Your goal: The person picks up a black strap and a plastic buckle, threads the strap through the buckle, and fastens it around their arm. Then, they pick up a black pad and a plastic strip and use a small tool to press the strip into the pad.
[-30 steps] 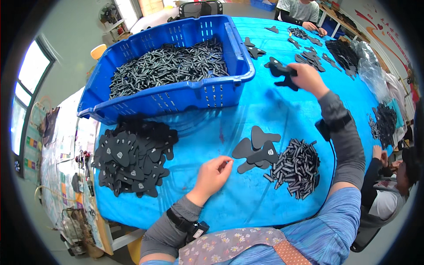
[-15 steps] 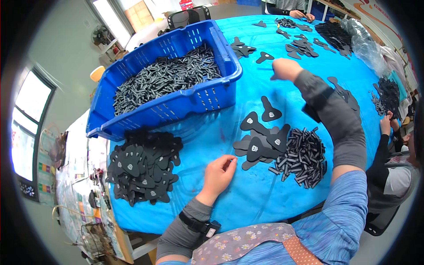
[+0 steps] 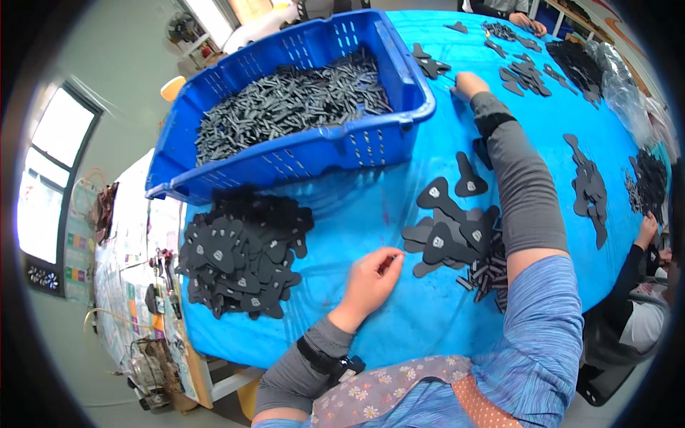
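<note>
My left hand (image 3: 371,282) hovers over the blue cloth with thumb and forefinger pinched together; anything between the tips is too small to make out. Just to its right lies a loose stack of dark T-shaped flat pieces (image 3: 446,242), some with a small white print. My right hand (image 3: 471,85) reaches far out past the crate's corner, fingers curled down; what they hold is hidden. Beside those fingers lie more dark flat pieces (image 3: 430,64). My right forearm partly covers a heap of short black tubes (image 3: 487,278).
A blue plastic crate (image 3: 357,146) full of short black strips stands at the far left. Nearer is a big heap of dark flat pieces (image 3: 242,264). More pieces (image 3: 589,189) lie right of my right arm. Other people's hands (image 3: 526,23) work at the table's edge.
My right hand has moved farther out toward the pieces beside the crate, and the forearm now covers part of the tube heap. The view has shifted; my left hand keeps its pinch.
</note>
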The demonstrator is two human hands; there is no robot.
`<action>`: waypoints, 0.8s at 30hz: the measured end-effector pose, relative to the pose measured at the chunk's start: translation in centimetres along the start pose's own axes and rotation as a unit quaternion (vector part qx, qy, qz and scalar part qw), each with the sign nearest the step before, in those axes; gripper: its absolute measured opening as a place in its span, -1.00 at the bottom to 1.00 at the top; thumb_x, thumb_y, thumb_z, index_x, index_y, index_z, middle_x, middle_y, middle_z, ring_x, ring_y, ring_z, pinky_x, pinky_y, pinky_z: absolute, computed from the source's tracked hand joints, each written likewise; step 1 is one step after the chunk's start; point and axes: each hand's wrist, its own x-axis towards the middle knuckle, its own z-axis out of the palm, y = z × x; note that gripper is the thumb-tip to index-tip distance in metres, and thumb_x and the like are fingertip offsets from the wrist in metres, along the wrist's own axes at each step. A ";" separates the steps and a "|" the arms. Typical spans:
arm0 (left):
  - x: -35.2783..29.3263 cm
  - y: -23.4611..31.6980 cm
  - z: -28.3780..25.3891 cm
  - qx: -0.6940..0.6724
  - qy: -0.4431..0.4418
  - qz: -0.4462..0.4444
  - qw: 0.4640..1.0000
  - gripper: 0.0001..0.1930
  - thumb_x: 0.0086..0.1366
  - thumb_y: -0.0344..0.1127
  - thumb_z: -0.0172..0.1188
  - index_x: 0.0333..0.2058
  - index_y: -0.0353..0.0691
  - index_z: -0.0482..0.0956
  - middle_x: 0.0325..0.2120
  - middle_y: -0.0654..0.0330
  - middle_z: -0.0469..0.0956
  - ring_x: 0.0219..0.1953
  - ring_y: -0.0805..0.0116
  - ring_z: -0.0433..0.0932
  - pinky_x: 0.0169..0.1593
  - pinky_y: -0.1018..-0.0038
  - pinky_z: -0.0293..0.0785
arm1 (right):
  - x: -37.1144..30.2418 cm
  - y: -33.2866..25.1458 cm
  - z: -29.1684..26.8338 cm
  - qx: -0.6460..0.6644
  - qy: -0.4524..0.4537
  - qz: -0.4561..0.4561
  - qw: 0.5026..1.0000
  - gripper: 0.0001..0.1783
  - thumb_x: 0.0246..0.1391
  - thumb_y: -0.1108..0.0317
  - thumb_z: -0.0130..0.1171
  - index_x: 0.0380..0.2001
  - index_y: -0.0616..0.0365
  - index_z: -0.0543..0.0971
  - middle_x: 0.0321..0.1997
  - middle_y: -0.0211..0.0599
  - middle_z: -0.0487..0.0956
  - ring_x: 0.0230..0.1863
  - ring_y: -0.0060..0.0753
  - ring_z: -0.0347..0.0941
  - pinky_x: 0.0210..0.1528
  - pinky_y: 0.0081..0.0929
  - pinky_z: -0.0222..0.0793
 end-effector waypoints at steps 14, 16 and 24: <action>0.2 -0.4 0.0 0.035 0.008 0.033 0.999 -0.88 0.18 -0.39 0.13 -0.36 -0.30 0.55 -0.67 0.31 0.44 -0.62 0.64 0.32 -0.56 0.63 0.22 | -2.6 0.6 0.4 0.043 0.019 0.158 0.986 -0.71 -0.02 0.37 0.02 -0.20 0.17 0.54 -0.10 -0.04 0.52 -0.06 -0.04 0.45 -0.07 -0.18 0.38; 0.0 -0.1 0.0 0.027 0.017 0.033 0.999 -0.88 0.18 -0.39 0.13 -0.35 -0.30 0.55 -0.67 0.31 0.44 -0.62 0.64 0.32 -0.56 0.63 0.22 | -2.9 1.2 0.2 0.009 0.035 0.144 0.989 -0.71 -0.05 0.35 0.05 -0.21 0.18 0.54 -0.11 -0.04 0.52 -0.06 -0.05 0.45 -0.07 -0.18 0.38; 0.2 -0.7 0.2 0.033 0.016 0.045 0.998 -0.86 0.15 -0.37 0.14 -0.35 -0.31 0.55 -0.63 0.22 0.49 -0.60 0.57 0.37 -0.52 0.58 0.28 | -13.4 1.8 -8.8 0.148 0.093 -0.071 0.982 -0.69 -0.21 0.24 0.16 -0.48 0.32 0.51 -0.47 -0.03 0.53 -0.38 -0.11 0.48 -0.31 -0.31 0.36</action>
